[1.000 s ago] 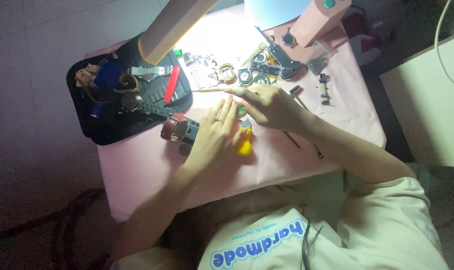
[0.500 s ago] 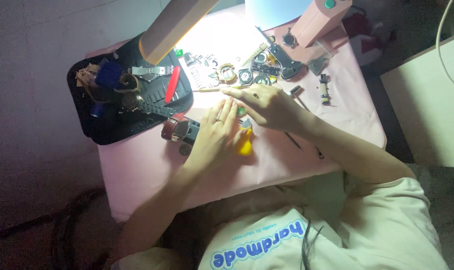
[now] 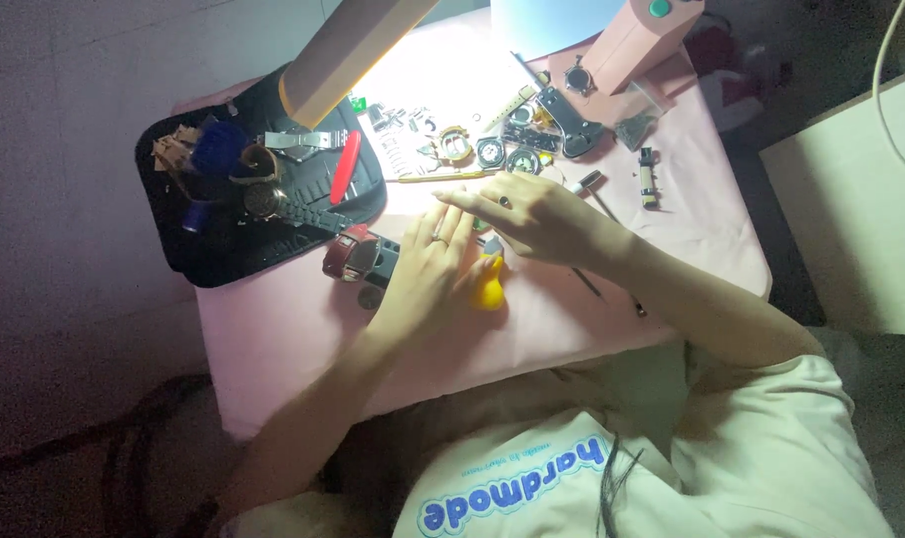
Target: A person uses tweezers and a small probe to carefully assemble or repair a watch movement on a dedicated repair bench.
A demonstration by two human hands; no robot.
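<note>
Yellow pear-shaped tool (image 3: 489, 289): frame centre, on the pink table (image 3: 293, 339), touching the left hand (image 3: 428, 274), which lies flat with fingers pressed together. Right hand (image 3: 542, 214): just above, fingers curled; whether it pinches anything cannot be told. Red-brown watch (image 3: 351, 254) just left. Black tool tray (image 3: 208, 254), upper left. Watch parts (image 3: 492, 151) under lamp (image 3: 348, 50), upper centre.

Two hands (image 3: 428, 269) (image 3: 542, 214), one yellow blower (image 3: 489, 289), one red-handled tool (image 3: 345, 166), one black tray (image 3: 223, 264).
</note>
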